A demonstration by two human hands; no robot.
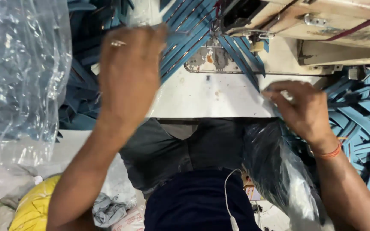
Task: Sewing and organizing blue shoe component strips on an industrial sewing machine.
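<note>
Left hand point(129, 72), upper centre-left of frame: fingers extended, blurred, resting over blue fabric strips point(185, 40); grasp cannot be determined. Right hand point(302, 109), centre right: fingertips pinched on one blue strip point(243, 64). Strip long axis runs diagonally up-left toward sewing machine point(305, 25), top of frame. Right hand nearer to strip end. Loose strip pile point(365, 124) at right edge.
</note>
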